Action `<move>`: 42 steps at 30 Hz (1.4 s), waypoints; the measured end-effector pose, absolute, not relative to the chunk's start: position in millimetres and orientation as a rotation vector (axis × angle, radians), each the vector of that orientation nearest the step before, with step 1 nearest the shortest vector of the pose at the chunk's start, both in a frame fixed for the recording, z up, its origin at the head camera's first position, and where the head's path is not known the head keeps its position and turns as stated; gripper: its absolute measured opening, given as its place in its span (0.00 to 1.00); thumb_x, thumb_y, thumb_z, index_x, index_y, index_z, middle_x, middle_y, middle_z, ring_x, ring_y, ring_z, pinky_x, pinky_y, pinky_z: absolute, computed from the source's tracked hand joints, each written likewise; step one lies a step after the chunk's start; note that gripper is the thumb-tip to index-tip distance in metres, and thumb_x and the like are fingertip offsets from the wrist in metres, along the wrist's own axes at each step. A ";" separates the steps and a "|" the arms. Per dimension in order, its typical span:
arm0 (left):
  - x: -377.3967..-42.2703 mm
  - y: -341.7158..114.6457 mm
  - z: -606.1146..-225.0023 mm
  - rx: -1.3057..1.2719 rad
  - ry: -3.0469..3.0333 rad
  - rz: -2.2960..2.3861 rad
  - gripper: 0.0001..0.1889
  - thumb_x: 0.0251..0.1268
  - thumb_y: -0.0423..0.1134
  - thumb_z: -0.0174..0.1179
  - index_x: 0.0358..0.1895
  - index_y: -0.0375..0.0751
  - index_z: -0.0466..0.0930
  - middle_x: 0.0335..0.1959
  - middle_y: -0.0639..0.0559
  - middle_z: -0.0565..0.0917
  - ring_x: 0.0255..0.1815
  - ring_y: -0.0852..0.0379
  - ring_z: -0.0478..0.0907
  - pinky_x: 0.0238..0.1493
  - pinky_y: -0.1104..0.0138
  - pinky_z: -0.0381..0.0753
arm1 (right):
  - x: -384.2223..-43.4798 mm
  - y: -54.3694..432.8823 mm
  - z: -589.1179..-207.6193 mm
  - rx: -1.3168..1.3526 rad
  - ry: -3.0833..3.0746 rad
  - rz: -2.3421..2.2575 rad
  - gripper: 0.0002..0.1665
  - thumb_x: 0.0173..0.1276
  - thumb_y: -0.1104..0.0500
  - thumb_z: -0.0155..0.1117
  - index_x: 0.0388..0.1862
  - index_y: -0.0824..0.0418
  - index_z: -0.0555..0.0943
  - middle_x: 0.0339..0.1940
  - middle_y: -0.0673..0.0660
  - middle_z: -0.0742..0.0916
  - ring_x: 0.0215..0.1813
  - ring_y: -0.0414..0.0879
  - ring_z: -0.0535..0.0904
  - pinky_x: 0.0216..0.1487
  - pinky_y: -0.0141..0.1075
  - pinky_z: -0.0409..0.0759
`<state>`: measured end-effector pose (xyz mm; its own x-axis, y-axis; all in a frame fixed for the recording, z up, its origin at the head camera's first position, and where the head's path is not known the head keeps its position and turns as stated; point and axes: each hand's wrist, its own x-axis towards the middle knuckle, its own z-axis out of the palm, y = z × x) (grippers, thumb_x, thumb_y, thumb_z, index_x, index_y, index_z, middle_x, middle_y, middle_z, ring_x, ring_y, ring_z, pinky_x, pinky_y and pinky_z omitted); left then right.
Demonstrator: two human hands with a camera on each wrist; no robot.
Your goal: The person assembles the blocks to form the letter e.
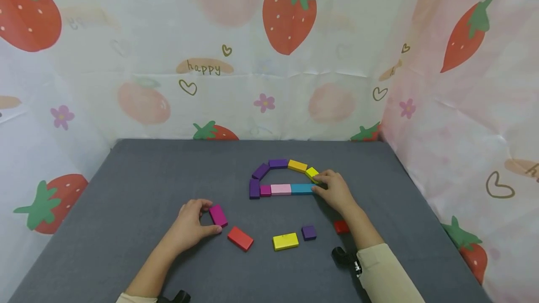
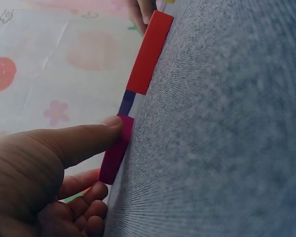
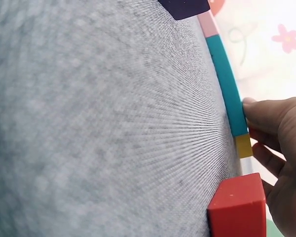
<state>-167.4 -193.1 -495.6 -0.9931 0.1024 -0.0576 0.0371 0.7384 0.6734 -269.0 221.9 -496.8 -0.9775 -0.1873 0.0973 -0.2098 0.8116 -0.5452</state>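
- We saw the left hand (image 1: 191,223) pinching a magenta block (image 1: 218,216) lengthwise, its thumb at the near end and its fingers at the far end, spread just as wide as the block.
- That block was at the left front of the grey table (image 1: 139,186), near a red block (image 1: 240,238); we could not tell whether it was lifted slightly.
- We found the right hand (image 1: 337,191) at the right end of the block outline, its thumb by the end of a blue block (image 1: 301,189) and its fingertips by a small yellow block (image 1: 311,174). Thumb and fingers were slightly apart (the hand itself hid much of that corner), so we could not tell whether they gripped anything.
- Left of the blue block we saw a pink block (image 1: 280,189) and a short magenta piece (image 1: 265,191) in a straight row.
- Three purple blocks (image 1: 261,171) and an orange block (image 1: 297,166) curved round behind that row, up to the small yellow block.
- Nearer us lay a larger yellow block (image 1: 285,241), a short purple piece (image 1: 309,233) just beside it, and a second red block (image 1: 341,227) by the right forearm.
- Behind the table we saw a strawberry-print cloth (image 1: 252,120).
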 end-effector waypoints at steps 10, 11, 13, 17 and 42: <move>-167.5 -191.0 -498.9 0.147 2.890 1.052 0.35 0.53 0.46 0.79 0.61 0.34 0.76 0.56 0.41 0.78 0.56 0.45 0.70 0.58 0.49 0.74 | -268.9 221.7 -497.3 0.323 -2.953 0.889 0.23 0.71 0.56 0.71 0.62 0.60 0.84 0.59 0.60 0.83 0.63 0.59 0.74 0.63 0.55 0.75; -167.7 -190.8 -498.6 0.145 2.890 1.053 0.34 0.53 0.46 0.79 0.61 0.35 0.76 0.56 0.41 0.78 0.56 0.45 0.70 0.58 0.49 0.74 | -268.9 221.7 -497.4 0.323 -2.952 0.890 0.23 0.71 0.56 0.71 0.62 0.60 0.84 0.59 0.60 0.83 0.63 0.59 0.74 0.63 0.55 0.75; -168.1 -190.5 -498.2 0.141 2.890 1.053 0.34 0.53 0.45 0.79 0.61 0.35 0.76 0.56 0.41 0.78 0.56 0.46 0.70 0.57 0.49 0.74 | -269.0 222.1 -497.5 0.324 -2.950 0.887 0.23 0.71 0.56 0.71 0.62 0.60 0.84 0.59 0.60 0.83 0.63 0.59 0.74 0.63 0.55 0.75; -168.9 -190.4 -498.2 0.132 2.884 1.056 0.34 0.53 0.46 0.79 0.61 0.35 0.76 0.56 0.42 0.78 0.55 0.46 0.70 0.57 0.50 0.74 | -269.3 222.8 -497.7 0.325 -2.950 0.881 0.23 0.71 0.56 0.71 0.62 0.60 0.84 0.59 0.60 0.83 0.64 0.59 0.74 0.64 0.55 0.75; -178.4 -165.7 -479.9 0.189 2.789 1.164 0.36 0.54 0.52 0.78 0.63 0.41 0.76 0.56 0.45 0.76 0.55 0.48 0.72 0.53 0.52 0.77 | -272.3 222.7 -496.1 0.340 -2.963 0.856 0.23 0.71 0.55 0.71 0.62 0.60 0.84 0.59 0.61 0.83 0.62 0.58 0.74 0.62 0.54 0.76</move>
